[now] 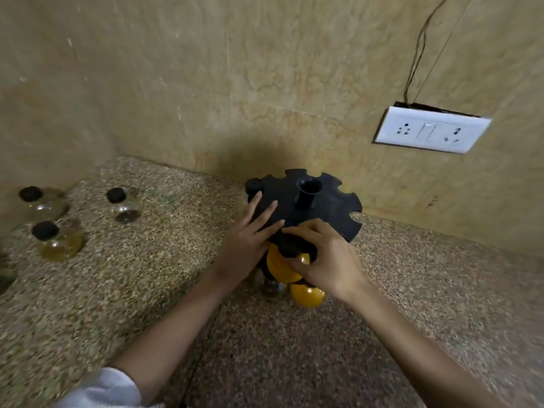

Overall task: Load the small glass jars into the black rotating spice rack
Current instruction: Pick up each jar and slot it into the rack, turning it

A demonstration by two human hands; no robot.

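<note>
Black plastic spice rack stands on the speckled stone table, close to the wall corner. Top disc is flat and round, with rounded notches cut around its edge; a short open tube rises from its centre. No brand, label or writing can be read on it.

Right hand is at the rack's near edge; its grip is closed around the black cap of a glass jar with yellow contents, at a notch of the top disc. Left hand lies flat on the disc just left of that jar, fingers spread, holding nothing. Directly below the held jar sit a second yellow jar and a clear jar with dark contents; blur hides how they are seated. A black cap shows at the rack's far-left notch.

Well left of the rack, three round glass jars with black caps stand on the table: one with dark residue, one with amber contents, one nearly clear. None shows a label.

Up and right of the rack, a white switch plate with two sockets is fixed to the beige marbled wall; thin wires run up from it.
</note>
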